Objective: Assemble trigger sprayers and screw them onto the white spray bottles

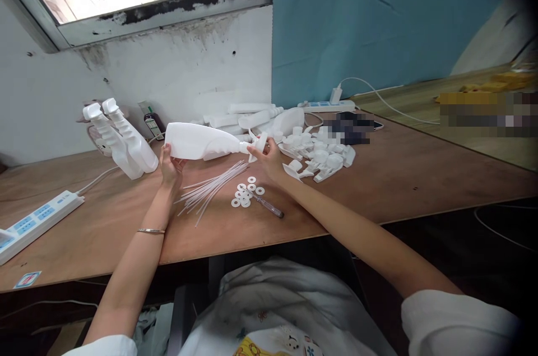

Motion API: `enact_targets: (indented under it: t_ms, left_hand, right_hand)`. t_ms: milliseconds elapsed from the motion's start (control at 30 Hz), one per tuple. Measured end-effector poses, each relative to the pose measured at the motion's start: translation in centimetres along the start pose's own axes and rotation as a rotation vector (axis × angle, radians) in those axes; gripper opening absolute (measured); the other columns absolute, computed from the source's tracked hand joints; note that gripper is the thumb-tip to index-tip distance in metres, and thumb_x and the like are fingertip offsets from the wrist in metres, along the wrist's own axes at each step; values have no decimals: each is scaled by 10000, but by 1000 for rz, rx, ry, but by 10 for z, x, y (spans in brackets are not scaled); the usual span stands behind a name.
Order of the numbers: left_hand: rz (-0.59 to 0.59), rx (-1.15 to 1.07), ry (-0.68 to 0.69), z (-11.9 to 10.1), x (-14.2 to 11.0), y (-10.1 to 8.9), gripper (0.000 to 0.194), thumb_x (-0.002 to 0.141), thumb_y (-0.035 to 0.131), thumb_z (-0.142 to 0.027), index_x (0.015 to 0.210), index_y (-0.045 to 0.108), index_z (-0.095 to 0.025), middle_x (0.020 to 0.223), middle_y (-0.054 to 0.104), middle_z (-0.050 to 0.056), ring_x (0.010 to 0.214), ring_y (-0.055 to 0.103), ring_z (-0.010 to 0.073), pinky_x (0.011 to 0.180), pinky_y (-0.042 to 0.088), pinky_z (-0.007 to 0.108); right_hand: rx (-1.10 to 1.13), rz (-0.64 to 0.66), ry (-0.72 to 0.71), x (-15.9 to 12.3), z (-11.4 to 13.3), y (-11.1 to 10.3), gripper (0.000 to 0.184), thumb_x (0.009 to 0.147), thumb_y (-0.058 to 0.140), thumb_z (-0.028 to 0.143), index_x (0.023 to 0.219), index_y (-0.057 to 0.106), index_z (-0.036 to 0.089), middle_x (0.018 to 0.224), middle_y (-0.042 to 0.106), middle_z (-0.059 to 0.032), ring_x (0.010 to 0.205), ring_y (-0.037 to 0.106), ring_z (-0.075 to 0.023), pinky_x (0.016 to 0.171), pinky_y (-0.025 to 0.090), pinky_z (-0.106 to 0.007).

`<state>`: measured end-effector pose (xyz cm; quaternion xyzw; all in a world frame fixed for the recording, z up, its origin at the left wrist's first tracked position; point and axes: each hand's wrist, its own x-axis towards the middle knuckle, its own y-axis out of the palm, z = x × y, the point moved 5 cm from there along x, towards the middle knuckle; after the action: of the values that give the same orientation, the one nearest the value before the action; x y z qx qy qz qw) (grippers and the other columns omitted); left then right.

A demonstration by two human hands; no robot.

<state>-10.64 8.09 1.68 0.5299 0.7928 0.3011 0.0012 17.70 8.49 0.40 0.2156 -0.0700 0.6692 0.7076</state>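
A white plastic spray bottle [197, 140] lies sideways in the air above the table, its base to the left and its neck to the right. My left hand [170, 166] grips it by the base end. At the neck, my right hand [269, 155] has its fingers closed around a white trigger sprayer head [253, 146], which meets the bottle's mouth. Below are a bundle of thin white tubes [210, 188], several white ring washers [246, 194] and a screwdriver with a clear handle [269, 206]. A heap of white sprayer heads [321, 153] lies right of my right hand.
Two white bottles with spray heads [126, 137] stand at the left, near a dark bottle [153, 120]. More white bottles [252, 116] lie along the wall. Power strips sit at the left [42, 221] and the back [325, 106]. The table's front edge [252, 248] is close to my body.
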Motion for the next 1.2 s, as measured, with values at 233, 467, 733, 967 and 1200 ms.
enact_targets:
  t_ms: [233,467,733,967,1200]
  left_hand:
    - [-5,30,5,1,2,0,313,719,547,-412,959,551,-211,1099,598,70,963,590,187,717,490,250]
    - [-103,96,43,1,6,-8,373,690,507,-464,927,576,-184,1102,597,80,1029,548,191,688,451,218]
    - [-115,107,81,1,9,-14,377,681,534,-453,969,550,-210,1167,547,73,1074,506,196,725,438,240]
    - [-178,224,161,-1,12,-21,344,690,533,-481,927,547,-231,1086,539,44,1038,496,188,711,437,252]
    - [-241,278,109,1,14,-25,348,680,501,-496,860,530,-200,948,528,43,891,507,155,611,390,205]
  right_hand:
    - [-52,-39,48,2,-5,-4,506,614,656,426,1012,453,189,861,596,-14,770,595,-156,680,509,-291]
    - [-41,75,-54,-2,3,4,551,608,664,364,1071,412,206,949,606,-32,866,595,-171,771,491,-321]
    - [-278,184,-430,-17,23,11,437,689,634,257,1076,432,252,975,644,-21,978,569,-183,882,423,-355]
    - [-376,188,-427,-19,22,11,426,697,631,296,1080,450,251,996,636,-21,899,582,-187,778,451,-327]
    - [-184,117,-182,-11,14,7,442,661,654,375,1018,450,211,921,600,-30,795,579,-176,707,471,-308]
